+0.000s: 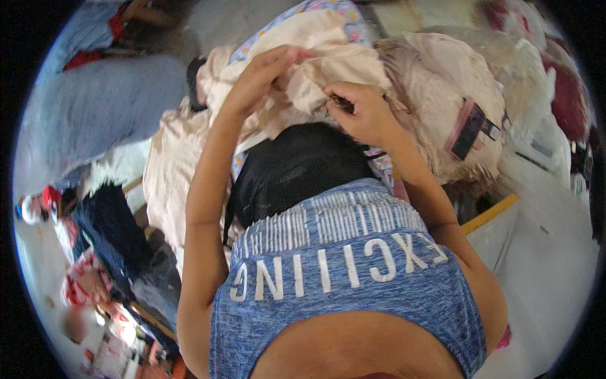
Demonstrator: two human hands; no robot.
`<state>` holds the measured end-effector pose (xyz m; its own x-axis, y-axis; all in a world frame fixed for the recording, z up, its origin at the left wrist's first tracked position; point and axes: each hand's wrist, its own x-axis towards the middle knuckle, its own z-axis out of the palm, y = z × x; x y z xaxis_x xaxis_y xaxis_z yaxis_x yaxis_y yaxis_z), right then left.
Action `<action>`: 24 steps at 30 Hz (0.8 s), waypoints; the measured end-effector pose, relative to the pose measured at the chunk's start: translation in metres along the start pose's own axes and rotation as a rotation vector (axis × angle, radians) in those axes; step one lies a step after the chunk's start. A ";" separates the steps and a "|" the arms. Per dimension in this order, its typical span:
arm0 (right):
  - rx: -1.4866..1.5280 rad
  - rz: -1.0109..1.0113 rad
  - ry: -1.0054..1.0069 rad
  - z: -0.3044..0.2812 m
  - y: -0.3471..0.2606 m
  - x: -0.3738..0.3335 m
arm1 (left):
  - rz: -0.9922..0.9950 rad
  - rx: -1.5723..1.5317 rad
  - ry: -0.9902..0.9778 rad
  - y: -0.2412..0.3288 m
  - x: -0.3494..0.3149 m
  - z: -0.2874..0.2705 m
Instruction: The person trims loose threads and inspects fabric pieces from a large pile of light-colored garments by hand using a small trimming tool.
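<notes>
A heap of cream satin-like cloth (pixel 322 66) is bunched across my lap. My left hand (pixel 271 72) lies on its far side, fingers bent and gripping a fold. To the right, my right hand (pixel 366 110) is curled closed at the cloth's near edge, thumb against the fingers. A small dark thing (pixel 341 103) shows inside that curl; its kind cannot be made out. More of the cream cloth (pixel 173 164) hangs down on the left. A black mesh cloth (pixel 297 167) covers my lap just below both hands.
A phone (pixel 468 131) rests on a pile of cream cloth (pixel 435 82) at the right, near clear plastic bags (pixel 540 82). Blue-grey fabric (pixel 107 107) spreads at the left. A yellow-edged panel (pixel 489 215) stands by my right elbow. Another person (pixel 88 290) is at the lower left.
</notes>
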<state>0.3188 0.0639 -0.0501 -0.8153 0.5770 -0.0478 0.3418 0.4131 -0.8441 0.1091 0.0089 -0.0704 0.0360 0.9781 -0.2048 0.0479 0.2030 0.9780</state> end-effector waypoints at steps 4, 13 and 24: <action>0.071 -0.180 0.118 -0.036 -0.005 0.002 | 0.123 0.505 -0.140 -0.007 -0.005 -0.016; 0.286 -0.188 0.339 -0.091 -0.017 0.007 | 0.042 0.820 -0.193 -0.015 0.000 -0.052; -0.284 -0.233 0.961 -0.152 -0.028 0.049 | 0.320 0.266 0.473 0.157 -0.032 -0.060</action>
<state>0.3402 0.1877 0.0519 -0.2002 0.7298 0.6537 0.4232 0.6662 -0.6141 0.0558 0.0119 0.0918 -0.3530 0.9149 0.1956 0.3569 -0.0616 0.9321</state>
